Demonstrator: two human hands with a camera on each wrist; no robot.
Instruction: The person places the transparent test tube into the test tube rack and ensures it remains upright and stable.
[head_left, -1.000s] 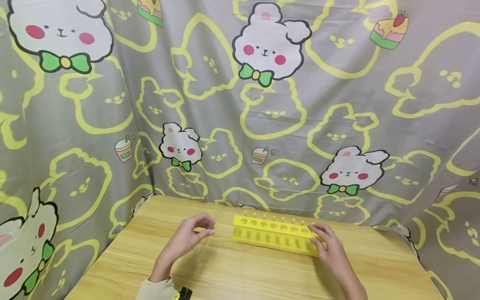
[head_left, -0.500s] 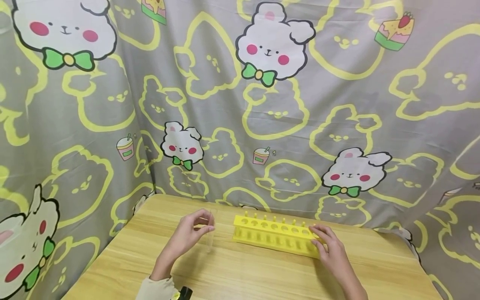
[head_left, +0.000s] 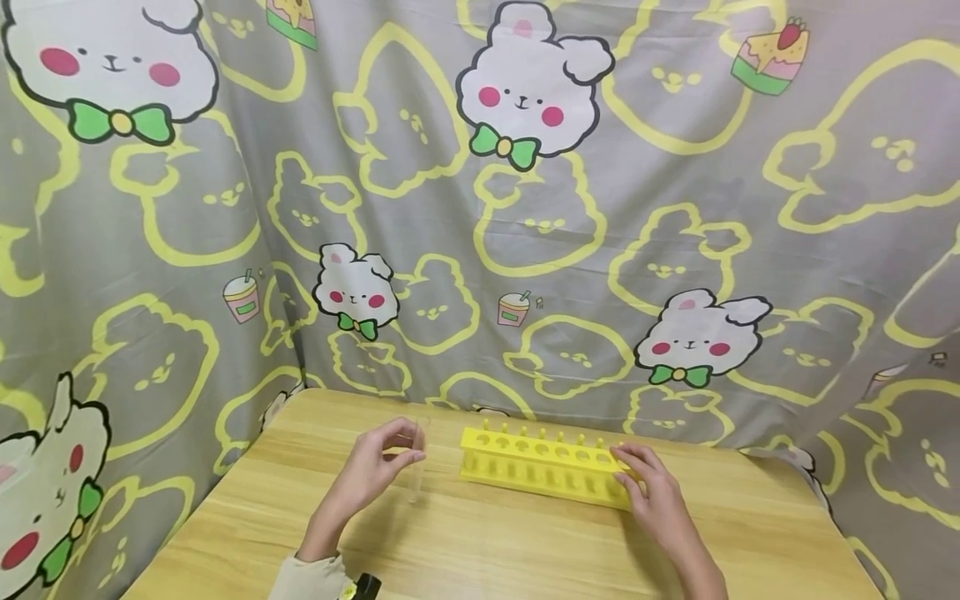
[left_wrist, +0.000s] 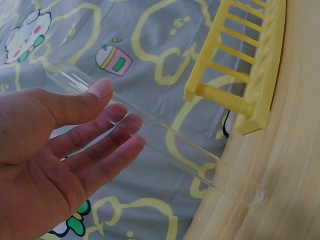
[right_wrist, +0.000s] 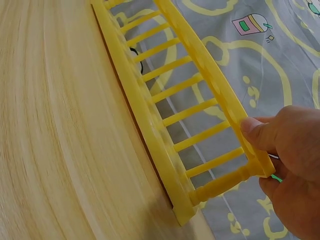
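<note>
A clear test tube point(left_wrist: 170, 145) is pinched between the thumb and fingers of my left hand point(head_left: 378, 462). Its rounded end points down, just left of the rack in the head view, and appears close to the tabletop; whether it touches cannot be told. A yellow test tube rack point(head_left: 543, 462) stands on the table, with a row of round holes and a row of pegs along its back. My right hand point(head_left: 651, 483) grips the rack's right end, thumb on the near side of the top bar in the right wrist view point(right_wrist: 295, 155). No tubes show in the rack.
The wooden table point(head_left: 480, 550) reaches back to a grey curtain point(head_left: 442, 208) printed with rabbits and yellow outlines. That curtain also hangs along the left and right sides. A black object point(head_left: 367, 586) sits by the left sleeve point(head_left: 307, 579).
The test tube in my left hand has swung to nearly upright and shows more clearly than a second ago. My right hand stays on the rack. The head view has shifted slightly.
</note>
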